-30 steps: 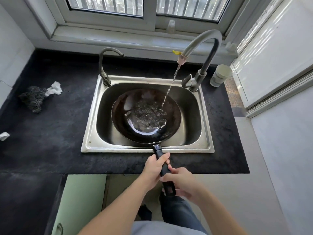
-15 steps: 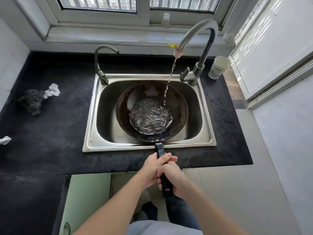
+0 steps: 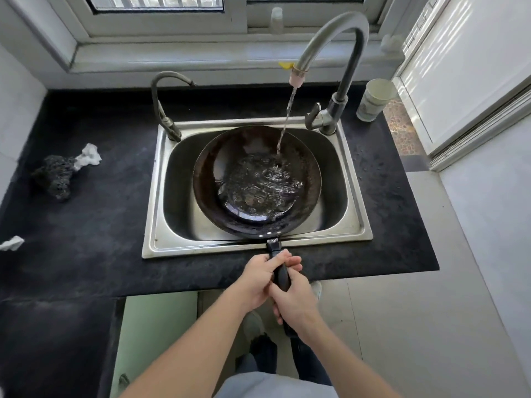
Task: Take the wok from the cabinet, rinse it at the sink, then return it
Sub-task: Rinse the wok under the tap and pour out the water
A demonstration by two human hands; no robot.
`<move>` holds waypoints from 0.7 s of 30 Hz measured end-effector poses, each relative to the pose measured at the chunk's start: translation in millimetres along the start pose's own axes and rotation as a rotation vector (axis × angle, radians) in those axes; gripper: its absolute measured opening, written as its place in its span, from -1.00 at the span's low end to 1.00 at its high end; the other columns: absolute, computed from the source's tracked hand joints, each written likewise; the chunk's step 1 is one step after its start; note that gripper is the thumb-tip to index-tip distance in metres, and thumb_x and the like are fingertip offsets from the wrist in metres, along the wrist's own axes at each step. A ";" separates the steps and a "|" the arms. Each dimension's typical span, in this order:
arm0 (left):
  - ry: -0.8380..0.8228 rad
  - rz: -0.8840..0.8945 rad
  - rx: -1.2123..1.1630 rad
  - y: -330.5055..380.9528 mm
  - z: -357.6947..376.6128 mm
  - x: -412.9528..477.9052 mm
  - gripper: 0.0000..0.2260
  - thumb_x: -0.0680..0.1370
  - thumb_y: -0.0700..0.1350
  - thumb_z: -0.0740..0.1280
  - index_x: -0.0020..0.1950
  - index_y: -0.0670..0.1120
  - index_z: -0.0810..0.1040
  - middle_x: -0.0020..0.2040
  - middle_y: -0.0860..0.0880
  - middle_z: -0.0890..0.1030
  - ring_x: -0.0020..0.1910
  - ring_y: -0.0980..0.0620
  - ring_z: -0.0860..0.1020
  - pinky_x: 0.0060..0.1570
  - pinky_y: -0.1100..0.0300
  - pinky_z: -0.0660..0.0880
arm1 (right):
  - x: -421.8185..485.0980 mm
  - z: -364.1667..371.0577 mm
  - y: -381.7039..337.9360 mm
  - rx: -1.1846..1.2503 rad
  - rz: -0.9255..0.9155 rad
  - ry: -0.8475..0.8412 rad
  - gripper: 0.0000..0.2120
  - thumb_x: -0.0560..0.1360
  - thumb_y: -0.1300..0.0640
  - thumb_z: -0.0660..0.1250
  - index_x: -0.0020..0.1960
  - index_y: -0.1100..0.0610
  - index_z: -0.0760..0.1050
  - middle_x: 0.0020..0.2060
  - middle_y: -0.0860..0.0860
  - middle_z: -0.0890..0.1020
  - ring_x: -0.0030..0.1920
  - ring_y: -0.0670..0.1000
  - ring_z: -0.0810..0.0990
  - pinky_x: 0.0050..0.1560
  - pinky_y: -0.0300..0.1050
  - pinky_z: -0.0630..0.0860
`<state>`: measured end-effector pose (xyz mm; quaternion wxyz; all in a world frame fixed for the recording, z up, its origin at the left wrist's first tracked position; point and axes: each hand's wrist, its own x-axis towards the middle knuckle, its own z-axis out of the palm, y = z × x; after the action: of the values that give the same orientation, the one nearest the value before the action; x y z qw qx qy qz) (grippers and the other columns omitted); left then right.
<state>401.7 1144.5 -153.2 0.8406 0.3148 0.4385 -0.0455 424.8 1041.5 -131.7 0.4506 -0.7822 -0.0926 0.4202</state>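
Observation:
A dark round wok (image 3: 212, 179) sits in the steel sink (image 3: 357, 225), with water pooled and churning in its bottom. A thin stream falls into it from the tall grey tap (image 3: 333, 33). The wok's black handle (image 3: 280, 272) sticks out over the sink's front rim. My left hand (image 3: 260, 278) grips the handle near the rim. Just behind it, my right hand (image 3: 293, 304) grips the handle's rear part, and the two hands touch.
A second, smaller tap (image 3: 162, 93) stands at the sink's back left. A white cup (image 3: 373, 100) stands on the black counter (image 3: 86, 219) at the right. A dark scrubber (image 3: 54, 176) and crumpled white paper (image 3: 89, 156) lie at the left. A green cabinet door (image 3: 155, 334) hangs below.
The wok has shifted to the right and back in the sink, and more water has pooled in it. Both hands have kept hold of the handle and now sit closer together.

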 end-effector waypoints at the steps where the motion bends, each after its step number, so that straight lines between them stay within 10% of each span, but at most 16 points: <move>1: 0.025 0.011 -0.001 -2.2 2.1 0.4 -0.80 0.64 -0.16 0.31 0.13 -0.30 0.56 -0.05 -0.15 0.72 -0.07 -0.05 0.70 0.03 0.06 0.63 | -0.1 -0.7 1.2 -0.007 -0.013 0.007 -0.93 0.56 0.24 0.34 -0.08 0.09 0.52 -0.50 0.00 0.55 -0.62 -0.08 0.48 -0.58 -0.20 0.42; 21: 0.093 0.108 0.017 -0.2 28.9 -6.6 -0.81 0.63 -0.10 0.33 -0.07 -0.21 0.51 -0.19 -0.19 0.70 -0.18 -0.08 0.68 -0.07 -0.02 0.62 | 0.5 -24.6 -5.7 -0.153 -0.114 0.037 -0.93 0.63 0.13 0.31 0.02 0.11 0.53 -0.35 0.05 0.66 -0.56 -0.03 0.56 -0.56 -0.21 0.50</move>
<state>418.0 1126.6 -136.2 0.8179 0.3468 0.4590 0.0107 444.6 1029.6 -121.6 0.4142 -0.8156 -0.1604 0.3709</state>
